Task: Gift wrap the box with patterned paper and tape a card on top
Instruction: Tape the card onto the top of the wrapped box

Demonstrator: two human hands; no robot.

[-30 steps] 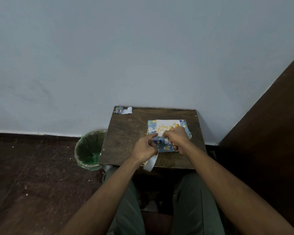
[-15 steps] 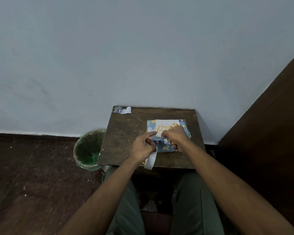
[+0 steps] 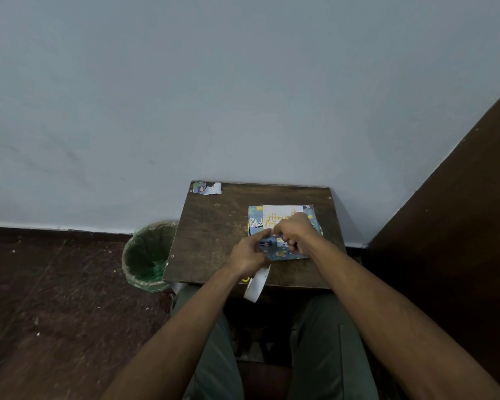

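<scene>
A box wrapped in blue patterned paper [image 3: 284, 254] lies on the right half of a small dark wooden table [image 3: 214, 226]. On top of it rests a white card [image 3: 277, 212] with gold "Happy Birthday" lettering. My left hand [image 3: 247, 254] is at the box's near left corner, index finger stretched to the card's near edge, and a white tape roll [image 3: 257, 282] hangs below its palm. My right hand [image 3: 296, 230] rests on the box with curled fingers, thumb and forefinger pinched at the same spot. Whatever they pinch is too small to make out; it looks like the tape end.
A scrap of wrapping paper [image 3: 207, 188] lies at the table's far left corner. A bin with a green liner [image 3: 147, 255] stands on the floor left of the table. The wall runs right behind the table, and a dark wooden panel [image 3: 459, 212] closes the right side.
My left hand has crept slightly forward and its index finger now reaches the card's near edge. The right hand, box and card stay put.
</scene>
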